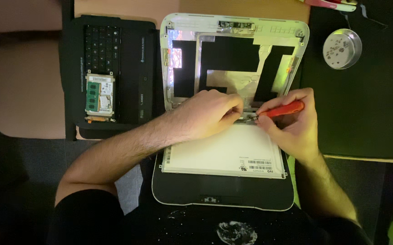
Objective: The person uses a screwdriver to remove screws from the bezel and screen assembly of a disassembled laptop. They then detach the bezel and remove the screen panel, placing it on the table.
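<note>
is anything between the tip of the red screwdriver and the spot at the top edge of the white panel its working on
Nothing visible stands between them. The right hand holds the red screwdriver with its tip at the top edge of the white panel. The left hand pinches right beside that spot, its fingertips covering part of it.

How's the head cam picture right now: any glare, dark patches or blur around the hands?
Head view: dim, warm light; foil inside the open laptop lid glares near its left edge; the mat at right is nearly black. The left hand, the right hand and the red-handled screwdriver look sharp, but the tip sits in shadow between them.
</note>
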